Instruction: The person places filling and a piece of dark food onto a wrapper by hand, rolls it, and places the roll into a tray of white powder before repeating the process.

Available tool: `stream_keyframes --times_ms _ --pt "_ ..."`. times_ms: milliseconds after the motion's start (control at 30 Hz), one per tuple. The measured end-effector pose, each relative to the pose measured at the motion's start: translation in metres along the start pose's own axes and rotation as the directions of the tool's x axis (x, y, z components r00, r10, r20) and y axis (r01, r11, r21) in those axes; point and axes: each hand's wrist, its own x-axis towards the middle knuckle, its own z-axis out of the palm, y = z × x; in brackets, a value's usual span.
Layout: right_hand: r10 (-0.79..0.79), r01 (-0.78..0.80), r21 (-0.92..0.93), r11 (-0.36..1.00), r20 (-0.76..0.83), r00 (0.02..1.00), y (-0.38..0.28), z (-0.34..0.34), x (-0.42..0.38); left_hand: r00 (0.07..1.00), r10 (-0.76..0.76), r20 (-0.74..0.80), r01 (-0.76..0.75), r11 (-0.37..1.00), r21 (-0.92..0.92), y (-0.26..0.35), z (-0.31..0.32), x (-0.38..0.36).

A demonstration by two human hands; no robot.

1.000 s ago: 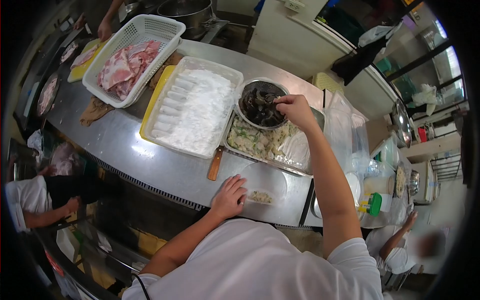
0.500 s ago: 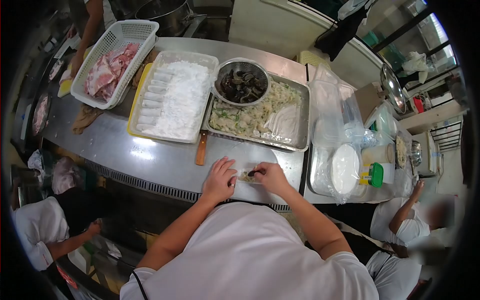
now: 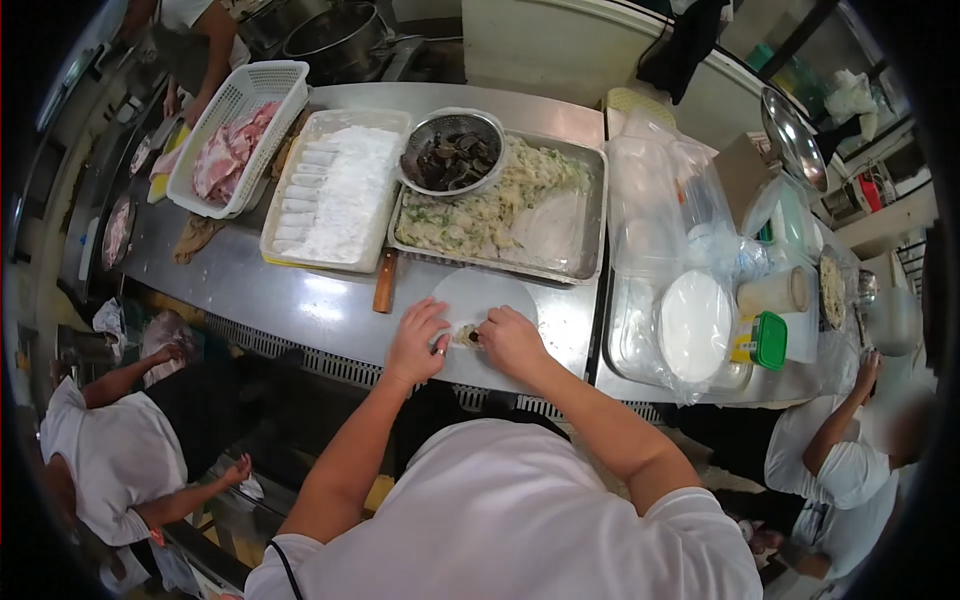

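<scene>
On the steel table, a thin round translucent wrapper (image 3: pixel 490 295) carries a small heap of pale filling (image 3: pixel 464 333). My left hand (image 3: pixel 417 342) rests at the wrapper's left edge, fingers apart and holding nothing. From the right, my right hand (image 3: pixel 515 342) pinches a small dark piece (image 3: pixel 475 337) at the filling. A metal bowl of dark pieces (image 3: pixel 455 155) stands on a steel tray (image 3: pixel 599 230) with green-flecked filling (image 3: pixel 455 222). To its left, a white tray (image 3: pixel 268 235) holds white rolls (image 3: pixel 303 195) and white powder.
A wooden-handled tool (image 3: pixel 384 283) lies below the trays. A basket of raw meat (image 3: pixel 180 190) stands at the back left. Plastic containers (image 3: pixel 645 205), a bagged white stack (image 3: pixel 692 325) and a green-lidded tub (image 3: pixel 768 341) are on the right. Other people stand on both sides.
My right hand has moved left and lowered the dark piece onto the filling. The view has shifted, showing more of the wrapper. The person at lower left has moved their arms.
</scene>
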Motion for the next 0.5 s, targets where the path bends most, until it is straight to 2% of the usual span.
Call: stream_keyframes --times_ms 133,167,233,267,333,367,433,500 --pt "0.094 -0.093 0.055 0.994 -0.003 0.996 -0.001 -0.008 -0.008 0.999 -0.052 0.005 0.052 0.998 -0.042 0.002 -0.003 0.003" --pt "0.170 -0.164 0.068 0.984 -0.084 0.982 0.001 -0.010 -0.013 0.998 -0.068 0.009 0.068 0.996 -0.062 0.000 -0.003 0.002" --pt "0.321 -0.304 0.108 0.947 -0.242 0.916 0.012 -0.017 -0.027 0.974 -0.197 -0.110 0.174 0.966 -0.190 -0.002 0.005 0.006" --pt "0.433 -0.424 0.090 0.901 -0.217 0.875 0.017 -0.022 -0.033 0.950 -0.269 -0.158 0.223 0.940 -0.259 0.001 0.007 0.010" --pt "0.635 -0.638 0.047 0.768 -0.175 0.752 0.024 -0.030 -0.041 0.944 -0.314 -0.104 0.313 0.949 -0.028 0.009 0.006 0.023" --pt "0.678 -0.679 0.065 0.732 -0.168 0.715 0.024 -0.028 -0.041 0.937 -0.340 -0.084 0.347 0.934 0.091 0.012 0.004 0.031" --pt "0.757 -0.751 0.103 0.652 -0.144 0.637 0.023 -0.018 -0.042 0.935 -0.355 0.007 0.352 0.929 0.117 0.006 0.005 0.041" --pt "0.778 -0.762 0.158 0.628 -0.102 0.620 0.019 -0.006 -0.041 0.926 -0.367 0.089 0.354 0.926 0.133 -0.001 0.003 0.042"
